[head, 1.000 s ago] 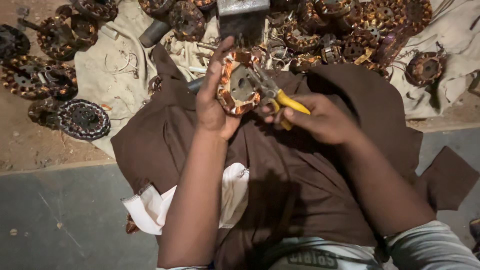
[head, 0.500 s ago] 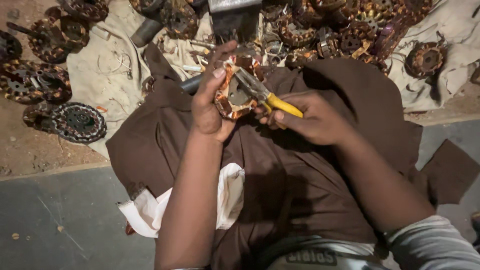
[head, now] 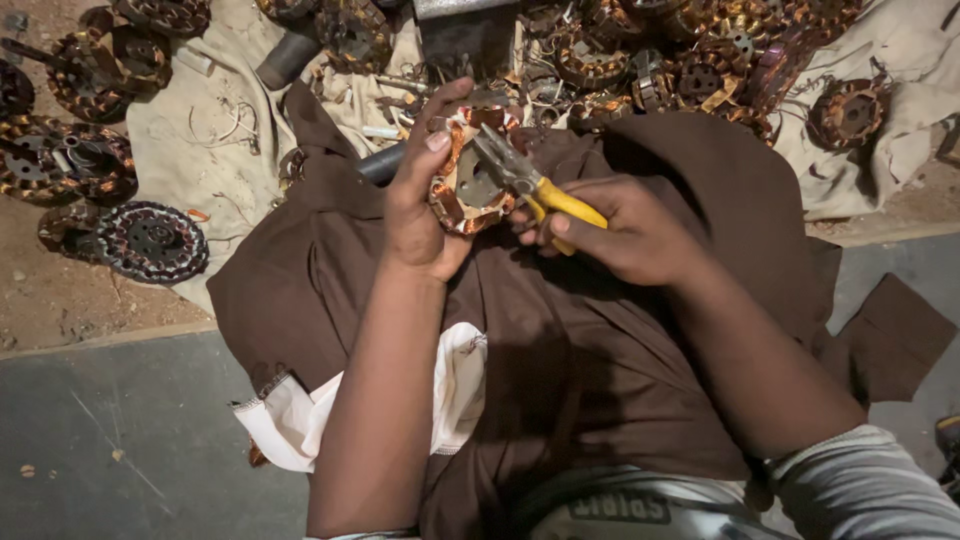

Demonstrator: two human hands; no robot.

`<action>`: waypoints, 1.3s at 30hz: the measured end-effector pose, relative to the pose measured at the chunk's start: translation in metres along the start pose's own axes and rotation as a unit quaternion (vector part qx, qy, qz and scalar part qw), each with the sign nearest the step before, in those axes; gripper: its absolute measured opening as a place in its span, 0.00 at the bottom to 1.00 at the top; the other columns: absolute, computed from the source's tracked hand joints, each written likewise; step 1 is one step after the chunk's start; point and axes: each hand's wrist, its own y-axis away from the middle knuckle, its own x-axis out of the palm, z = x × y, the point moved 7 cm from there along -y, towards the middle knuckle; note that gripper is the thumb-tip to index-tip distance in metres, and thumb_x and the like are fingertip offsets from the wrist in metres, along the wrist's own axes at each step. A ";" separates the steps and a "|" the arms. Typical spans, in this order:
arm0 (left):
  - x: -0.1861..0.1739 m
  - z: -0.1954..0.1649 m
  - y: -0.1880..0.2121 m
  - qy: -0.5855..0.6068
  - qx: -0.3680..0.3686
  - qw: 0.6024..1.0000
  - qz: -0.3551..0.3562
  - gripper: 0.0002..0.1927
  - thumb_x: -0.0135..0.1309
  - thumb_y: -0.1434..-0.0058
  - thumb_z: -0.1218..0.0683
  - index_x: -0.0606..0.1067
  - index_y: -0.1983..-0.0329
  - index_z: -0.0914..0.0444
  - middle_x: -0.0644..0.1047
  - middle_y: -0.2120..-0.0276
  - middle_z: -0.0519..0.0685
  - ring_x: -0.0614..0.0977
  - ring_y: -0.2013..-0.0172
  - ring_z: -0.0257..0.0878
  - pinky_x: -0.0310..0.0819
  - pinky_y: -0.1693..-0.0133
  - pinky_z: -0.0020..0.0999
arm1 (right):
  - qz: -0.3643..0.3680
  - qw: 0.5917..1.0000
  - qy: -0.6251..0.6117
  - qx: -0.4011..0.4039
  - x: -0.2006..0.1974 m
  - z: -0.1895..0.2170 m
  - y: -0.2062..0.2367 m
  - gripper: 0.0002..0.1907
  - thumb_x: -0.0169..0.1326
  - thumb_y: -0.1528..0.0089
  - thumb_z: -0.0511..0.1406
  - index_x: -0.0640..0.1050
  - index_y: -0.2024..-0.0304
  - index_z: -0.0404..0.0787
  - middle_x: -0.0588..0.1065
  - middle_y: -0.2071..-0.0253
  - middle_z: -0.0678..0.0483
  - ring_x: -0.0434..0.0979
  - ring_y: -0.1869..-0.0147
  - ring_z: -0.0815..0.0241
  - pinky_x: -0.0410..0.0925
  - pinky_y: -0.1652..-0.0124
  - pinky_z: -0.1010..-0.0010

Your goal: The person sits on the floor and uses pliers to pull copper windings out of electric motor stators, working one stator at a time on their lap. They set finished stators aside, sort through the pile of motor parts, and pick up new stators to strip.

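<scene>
Left hand [head: 420,215]: cups a round copper-wound stator [head: 468,180] above the lap.
Right hand [head: 625,235]: closed around yellow-handled pliers [head: 530,185], steel nose on the windings.
Lap: matte brown cloth [head: 560,370].
Change: hands barely shifted; grip unchanged.

The left hand [head: 425,205] covered the near side of the copper-wound stator [head: 470,180], so its full outline could not be read. The plier [head: 520,178] tips were lost against the windings; whether they gripped wire could not be told. The right hand [head: 625,232] concealed most of the yellow handles. The stator pile [head: 700,60] was cut off by the top edge, and its parts merged in shadow.
</scene>
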 end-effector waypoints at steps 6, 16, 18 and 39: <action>0.005 0.002 0.001 0.024 -0.005 0.999 0.026 0.32 0.54 0.32 0.49 0.62 0.28 0.64 0.76 0.44 0.61 0.81 0.48 0.54 0.79 0.44 0.48 | 0.005 1.000 0.016 -0.013 0.001 0.005 0.000 0.17 0.51 0.30 0.35 0.78 0.43 0.30 0.82 0.54 0.50 0.81 0.55 0.66 0.74 0.53 0.73; 0.003 0.003 -0.001 0.028 -0.010 0.999 0.023 0.32 0.54 0.33 0.49 0.62 0.28 0.63 0.76 0.44 0.62 0.81 0.48 0.54 0.79 0.45 0.48 | -0.001 0.998 0.051 -0.023 0.000 0.004 -0.001 0.17 0.51 0.30 0.35 0.78 0.44 0.30 0.81 0.52 0.51 0.83 0.51 0.64 0.75 0.52 0.72; 0.002 0.003 -0.001 0.026 -0.008 1.000 0.011 0.33 0.54 0.33 0.49 0.63 0.28 0.64 0.76 0.43 0.61 0.81 0.46 0.52 0.79 0.43 0.47 | 0.001 0.999 0.038 -0.026 0.000 0.003 -0.001 0.17 0.51 0.30 0.35 0.77 0.43 0.30 0.81 0.51 0.51 0.83 0.49 0.63 0.75 0.50 0.72; 0.001 -0.003 -0.002 -0.064 0.014 0.998 -0.018 0.30 0.55 0.35 0.52 0.65 0.30 0.63 0.76 0.48 0.55 0.80 0.52 0.44 0.79 0.51 0.40 | -0.068 0.997 0.027 -0.039 0.011 0.004 0.000 0.16 0.50 0.29 0.36 0.79 0.47 0.30 0.81 0.54 0.50 0.82 0.53 0.65 0.75 0.52 0.73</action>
